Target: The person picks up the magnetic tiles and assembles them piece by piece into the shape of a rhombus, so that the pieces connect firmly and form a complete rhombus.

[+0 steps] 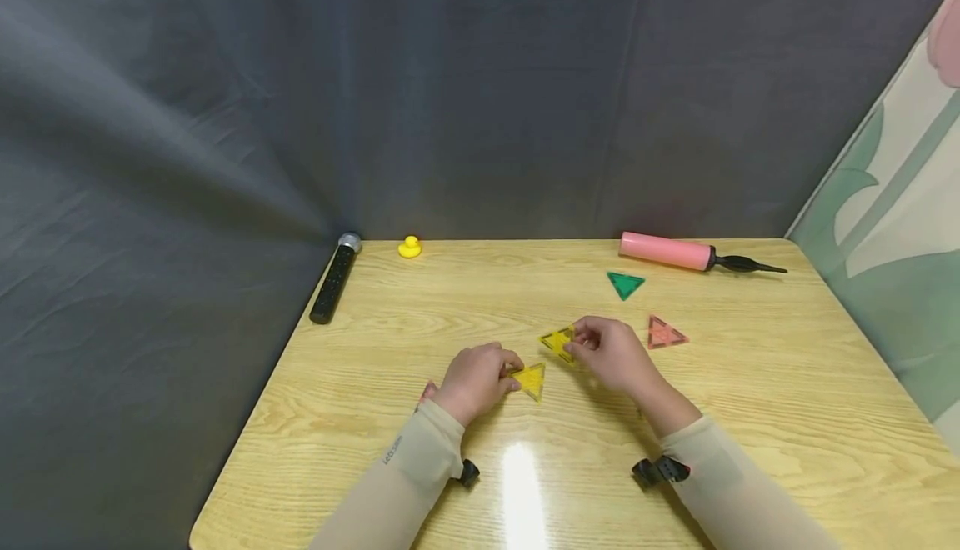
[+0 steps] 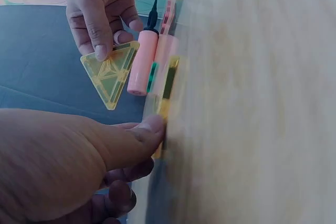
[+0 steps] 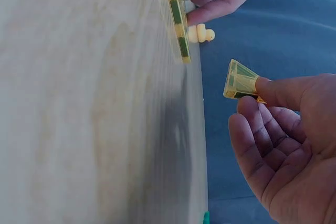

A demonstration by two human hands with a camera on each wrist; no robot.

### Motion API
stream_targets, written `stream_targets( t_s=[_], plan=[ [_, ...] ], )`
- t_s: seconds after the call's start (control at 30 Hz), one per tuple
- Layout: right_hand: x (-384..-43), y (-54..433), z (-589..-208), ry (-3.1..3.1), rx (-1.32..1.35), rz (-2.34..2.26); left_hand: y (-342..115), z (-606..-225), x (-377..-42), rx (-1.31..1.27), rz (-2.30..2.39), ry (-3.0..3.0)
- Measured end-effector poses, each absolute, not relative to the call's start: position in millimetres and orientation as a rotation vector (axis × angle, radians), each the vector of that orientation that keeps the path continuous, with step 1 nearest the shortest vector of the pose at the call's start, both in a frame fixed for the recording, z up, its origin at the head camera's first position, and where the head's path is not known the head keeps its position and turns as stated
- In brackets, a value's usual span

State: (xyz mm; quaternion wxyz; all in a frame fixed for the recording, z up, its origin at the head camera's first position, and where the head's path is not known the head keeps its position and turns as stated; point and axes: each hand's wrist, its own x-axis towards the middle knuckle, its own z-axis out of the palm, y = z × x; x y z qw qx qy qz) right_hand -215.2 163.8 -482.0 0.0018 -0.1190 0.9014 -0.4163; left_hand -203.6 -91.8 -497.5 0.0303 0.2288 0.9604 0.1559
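My left hand (image 1: 476, 379) pinches a yellow triangular magnetic tile (image 1: 531, 381) between thumb and fingers, low over the table. In the left wrist view that tile appears edge-on beside the thumb. To its right, my right hand (image 1: 611, 354) grips a second yellow triangular magnetic tile (image 1: 557, 342) by one side. The left wrist view shows this second tile (image 2: 110, 74) raised off the tabletop, its point downward. A gap separates the two tiles. A red triangular tile (image 1: 427, 392) is partly hidden behind my left wrist.
On the wooden table (image 1: 337, 450) lie a green triangular tile (image 1: 626, 285) and a pinkish-red one (image 1: 665, 332). Along the back are a black microphone (image 1: 333, 283), a yellow rubber duck (image 1: 409, 247) and a pink hand pump (image 1: 667, 251). Dark cloth (image 1: 480, 100) hangs behind.
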Motion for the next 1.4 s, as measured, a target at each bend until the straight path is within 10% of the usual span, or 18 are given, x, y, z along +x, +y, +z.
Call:
stream_targets(
  t_s=[1.4],
  plan=[
    [-214.6,181.8,-489.0,2.846,-0.227,-1.447,-61.3,-515.3,-197.8,0.685,0.725,2.915]
  ],
)
